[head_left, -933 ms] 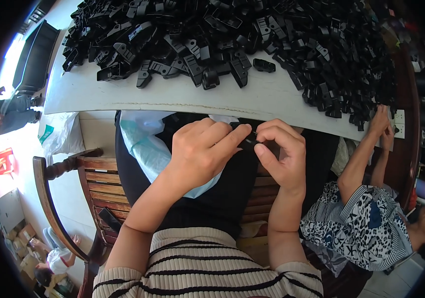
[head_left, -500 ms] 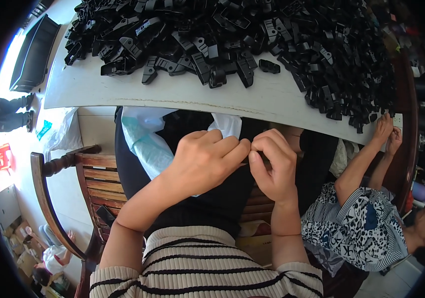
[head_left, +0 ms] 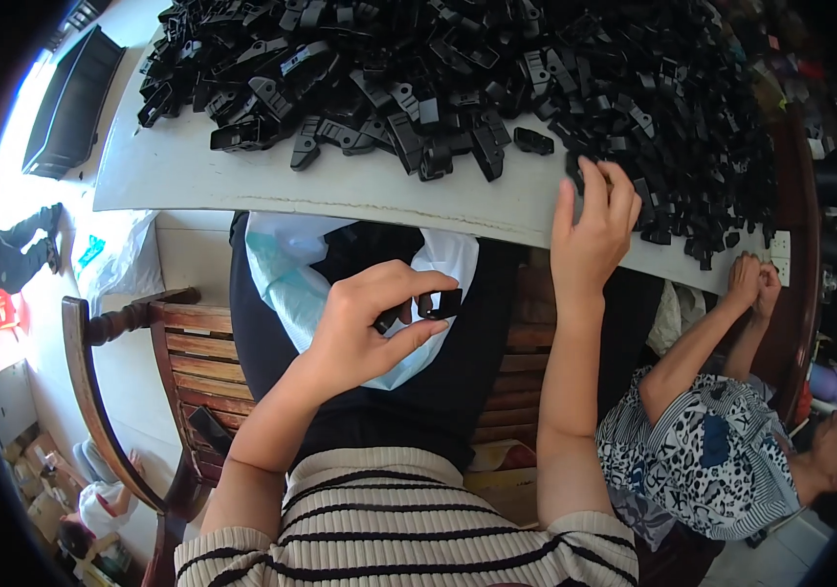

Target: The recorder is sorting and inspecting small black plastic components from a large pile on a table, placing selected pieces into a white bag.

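Note:
My left hand point(head_left: 365, 318) is closed over my lap, pinching a small black plastic part point(head_left: 437, 304) between thumb and fingertips; more black plastic shows inside the palm. Over the table's near edge, my right hand point(head_left: 593, 230) reaches out with fingers apart, its fingertips by the right-hand heap of small black parts point(head_left: 673, 147). Whether they touch a part I cannot tell. Larger black plastic clip-like pieces point(head_left: 404, 137) lie heaped to the left of that, with one short piece point(head_left: 533, 141) near my right fingertips. Below my left hand, a white and pale green bag point(head_left: 286, 269) holds black pieces.
The white tabletop point(head_left: 184, 176) ends just beyond my lap. At the right, a co-worker's hands point(head_left: 753, 281) are at the table edge beside a wall socket point(head_left: 780, 249). A wooden slatted chair point(head_left: 205, 352) is at my left, with a black bin point(head_left: 71, 103) farther off.
My hands have come apart. The right one has moved up and right to the table; the left one has stayed over the bag, and the black part in it now shows.

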`<state>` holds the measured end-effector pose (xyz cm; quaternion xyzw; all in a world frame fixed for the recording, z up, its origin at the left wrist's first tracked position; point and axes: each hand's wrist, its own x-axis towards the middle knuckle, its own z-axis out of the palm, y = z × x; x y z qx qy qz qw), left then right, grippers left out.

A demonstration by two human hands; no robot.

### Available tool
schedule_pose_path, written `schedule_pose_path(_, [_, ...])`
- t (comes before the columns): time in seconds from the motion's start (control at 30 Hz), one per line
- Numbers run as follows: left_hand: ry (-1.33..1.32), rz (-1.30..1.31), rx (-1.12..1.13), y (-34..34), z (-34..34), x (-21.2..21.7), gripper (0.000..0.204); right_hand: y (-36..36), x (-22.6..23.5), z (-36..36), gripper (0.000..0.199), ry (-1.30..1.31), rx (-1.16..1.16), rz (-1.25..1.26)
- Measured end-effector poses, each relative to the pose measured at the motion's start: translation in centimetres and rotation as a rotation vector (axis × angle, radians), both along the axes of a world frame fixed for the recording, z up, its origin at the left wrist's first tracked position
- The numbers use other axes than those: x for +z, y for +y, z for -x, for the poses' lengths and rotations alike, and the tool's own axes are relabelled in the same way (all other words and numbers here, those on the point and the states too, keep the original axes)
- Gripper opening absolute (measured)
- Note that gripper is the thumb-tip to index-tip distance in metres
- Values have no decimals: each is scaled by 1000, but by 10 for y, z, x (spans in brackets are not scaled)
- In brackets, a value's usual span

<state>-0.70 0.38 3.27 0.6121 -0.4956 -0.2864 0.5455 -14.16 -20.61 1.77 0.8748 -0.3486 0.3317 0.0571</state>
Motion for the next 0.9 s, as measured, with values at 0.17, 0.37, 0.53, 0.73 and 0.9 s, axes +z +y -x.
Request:
schedule_pose_path(0.17, [120,-139,-40,5,-3,-9,37,-3,11,-34,34,157,122,85])
schedule_pose_path(0.37, [343,-50,57,1,-6,-18,36,48,39,-4,29,-146,525,-576])
schedule_pose_path(0.53, [369,-30,49,-1,-3,-20,36,81,28,-3,39,-115,730,-577])
schedule_pose_path(0.73, [321,5,55,-1,1,-23,39,94,29,3,46,-193,650,-814])
schedule_pose_path(0.9, [321,-106,21,1,-2,-3,34,94,2,12,22,-335,604,-1258])
